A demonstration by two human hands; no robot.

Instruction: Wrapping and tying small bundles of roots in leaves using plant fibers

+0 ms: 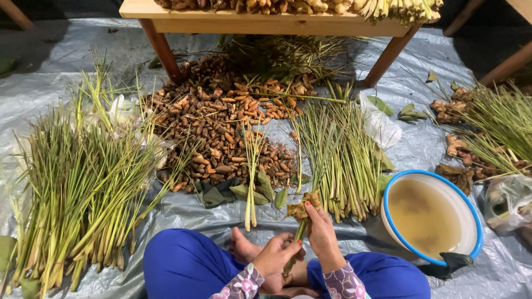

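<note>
I sit cross-legged in blue trousers on a grey plastic sheet (421,138). My left hand (277,256) is closed around the lower part of a lemongrass stalk (300,230) held upright over my lap. My right hand (321,232) grips the same stalk higher up, at its dry brownish outer leaves (302,207). A large heap of lemongrass (77,182) lies to my left. A smaller bundle of lemongrass (343,160) lies straight ahead.
A pile of brown turmeric roots (221,122) spreads under a wooden table (266,22) stacked with more produce. A white bowl with a blue rim (468,210) holds cloudy water at my right. More lemongrass and ginger roots (487,133) lie far right beside a plastic bag (507,202).
</note>
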